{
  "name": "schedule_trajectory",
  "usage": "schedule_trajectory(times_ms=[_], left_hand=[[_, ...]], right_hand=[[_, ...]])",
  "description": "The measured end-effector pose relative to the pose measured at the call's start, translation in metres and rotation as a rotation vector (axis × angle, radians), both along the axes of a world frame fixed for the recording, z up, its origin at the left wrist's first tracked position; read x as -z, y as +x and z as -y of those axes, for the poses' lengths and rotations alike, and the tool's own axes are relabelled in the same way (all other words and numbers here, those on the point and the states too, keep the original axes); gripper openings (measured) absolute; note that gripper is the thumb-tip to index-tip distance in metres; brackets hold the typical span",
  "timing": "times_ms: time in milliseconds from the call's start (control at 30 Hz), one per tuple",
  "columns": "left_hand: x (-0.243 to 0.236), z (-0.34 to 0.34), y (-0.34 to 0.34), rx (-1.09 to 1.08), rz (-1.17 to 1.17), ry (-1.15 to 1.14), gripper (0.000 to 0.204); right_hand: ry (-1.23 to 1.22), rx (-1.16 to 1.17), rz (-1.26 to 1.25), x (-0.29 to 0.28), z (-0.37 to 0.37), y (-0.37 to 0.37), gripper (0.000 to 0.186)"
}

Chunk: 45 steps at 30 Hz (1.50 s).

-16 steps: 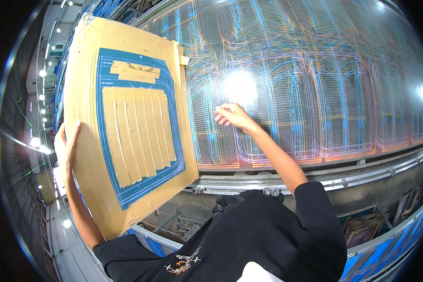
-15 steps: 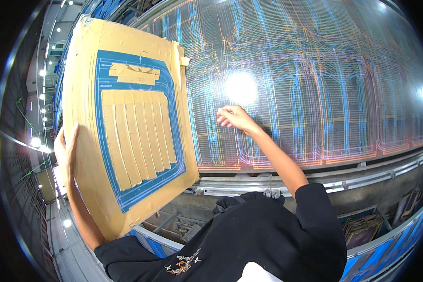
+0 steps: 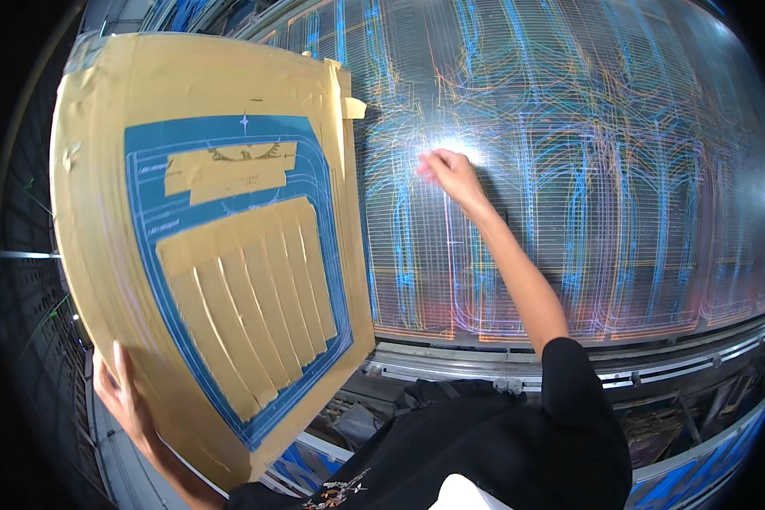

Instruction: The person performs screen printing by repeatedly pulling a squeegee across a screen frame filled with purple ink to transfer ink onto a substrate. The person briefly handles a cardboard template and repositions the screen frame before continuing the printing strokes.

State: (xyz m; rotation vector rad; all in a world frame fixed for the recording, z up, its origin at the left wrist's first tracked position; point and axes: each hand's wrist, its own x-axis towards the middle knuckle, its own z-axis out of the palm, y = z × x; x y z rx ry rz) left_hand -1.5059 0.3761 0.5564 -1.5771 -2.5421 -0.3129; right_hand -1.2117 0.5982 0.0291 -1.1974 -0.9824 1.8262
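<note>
A large screen-printing frame [image 3: 93, 212], covered in tan tape around a blue mesh panel, stands tilted up at the left. My left hand [image 3: 123, 393] grips its outer left edge, thumb on the front face and fingers partly hidden behind. A taped block with ridged strips [image 3: 246, 306] fills the middle of the blue panel, and a smaller tape patch [image 3: 234, 172] lies above it. My right hand [image 3: 455, 177] hovers over the printing table [image 3: 561, 212], right of the frame. Its fingers are curled together; whatever they hold, if anything, is hidden.
The table surface is dense with blue, orange and purple lines, with a bright glare near my right hand. A metal rail [image 3: 518, 365] runs along its near edge, between the table and my body. A tape flap [image 3: 354, 108] sticks out from the frame's right edge.
The frame has tilted and looks larger, its upper left corner further left. My left hand sits lower in the view with it. My right hand has moved up and right, fingers still curled.
</note>
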Motion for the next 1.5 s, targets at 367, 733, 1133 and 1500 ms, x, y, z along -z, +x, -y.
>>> schedule_trajectory(times_ms=[367,733,1133,1500], left_hand=[[-0.001,0.025,0.01,-0.087,0.057,0.105,0.051],[-0.021,0.061,-0.023,-0.145,-0.084,0.05,0.048],[-0.031,0.074,-0.021,-0.136,-0.109,0.014,0.056],[-0.022,0.049,0.015,-0.16,-0.1,-0.013,0.054]], right_hand=[[0.403,0.283,0.316,-0.02,-0.226,-0.121,0.03],[0.305,0.332,0.21,-0.024,-0.228,-0.152,0.028],[0.501,0.412,0.186,-0.017,-0.219,-0.144,0.009],[0.326,0.347,-0.499,-0.019,-0.194,-0.108,0.003]])
